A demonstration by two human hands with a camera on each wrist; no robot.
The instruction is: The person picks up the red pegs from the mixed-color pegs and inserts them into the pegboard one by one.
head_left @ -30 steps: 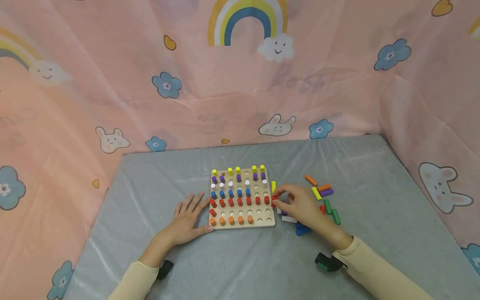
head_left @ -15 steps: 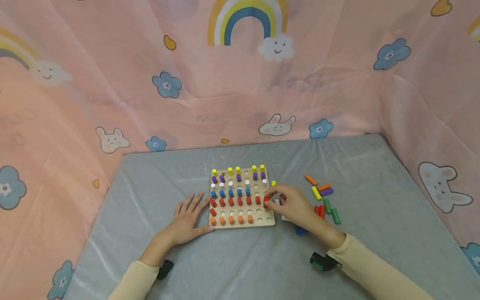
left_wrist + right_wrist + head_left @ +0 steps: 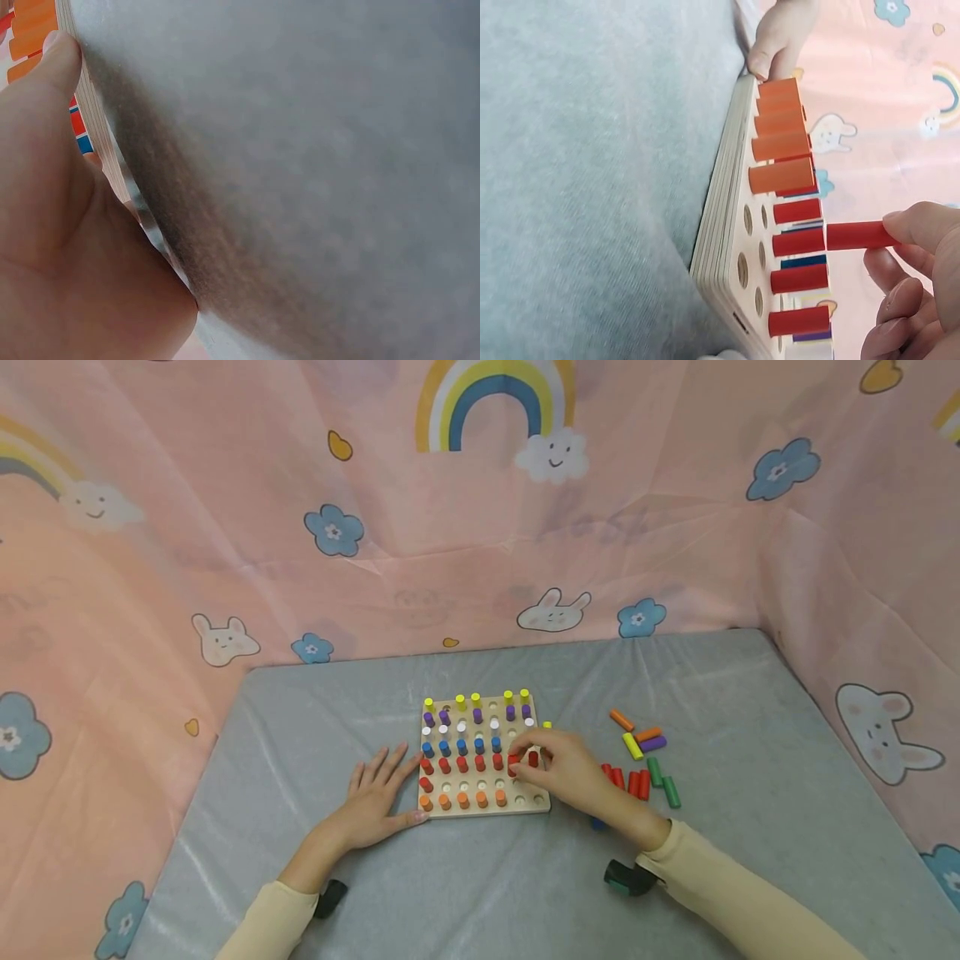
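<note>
A wooden peg board stands on the table with rows of yellow, purple, white, blue, red and orange pegs upright in its holes. My right hand pinches a red peg between thumb and fingertips. In the right wrist view that peg's end overlaps the top of a standing red peg in the red row. My left hand lies with fingers spread on the left, its thumb at the board's front left corner. Several holes at the front right hold no peg.
Loose pegs lie right of the board: red ones, green ones, a purple one, a yellow one and orange ones. A blue peg shows partly below my right forearm. A pink printed cloth hangs behind the grey table.
My right hand has moved left from beside the board's right edge to over the red row, carrying the red peg. More loose red pegs show behind it. The left hand stays put.
</note>
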